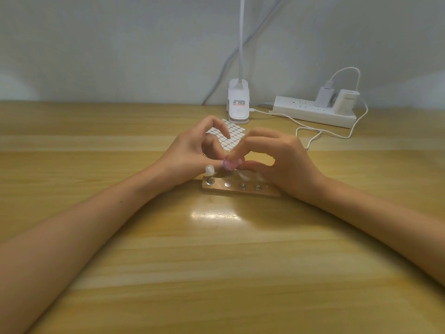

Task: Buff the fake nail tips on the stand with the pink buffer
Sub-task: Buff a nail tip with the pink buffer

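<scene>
Head view. Wooden stand (265, 192) lies on the table (216, 261), with metal pegs in a row along its top. One white nail tip (209, 169) sits upright on the peg at the stand's left end and is the only tip that reads clearly. Pale shapes over two pegs further right are too blurred to call.

Both hands meet just above and behind the stand. Right hand (281, 160) pinches the pink buffer (233, 163) between thumb and forefinger. The buffer is mostly covered by fingers and smeared with motion blur, so its shape is unclear. Left hand (190, 155) has curled fingers, thumb tip up against the buffer. Whether it grips anything is hidden, cannot tell. The right wrist hides the stand's right end.

Behind the stand there is a sheet of white tabs (232, 138), partly hidden by the hands. Further back stands a clip lamp (238, 104), its neck cut off at the top edge. Back and right of the stand is a power strip (310, 112) with a white cable (313, 138) looping off it.
</scene>
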